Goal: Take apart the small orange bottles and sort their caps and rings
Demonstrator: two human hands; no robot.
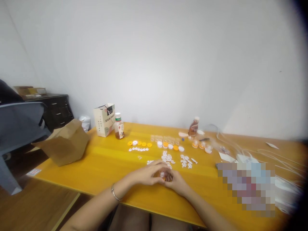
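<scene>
The left hand (pixel 145 174) and right hand (pixel 179 183) are holding a small brown bottle (pixel 166 175), with fingers (pixel 155 164) curling around it, low over the yellow counter (pixel 108 157), just below little white plastic pieces (pixel 166 157).

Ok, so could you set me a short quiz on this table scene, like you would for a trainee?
1. Which wrist wears the metal bangle?
2. True or false: the left hand and right hand both touch the small amber object.
3. What stands beside the paper carrier bag?
a) a capped drink bottle
b) a mug
c) a stapler

Key: 1. left; 2. true; 3. a
</scene>
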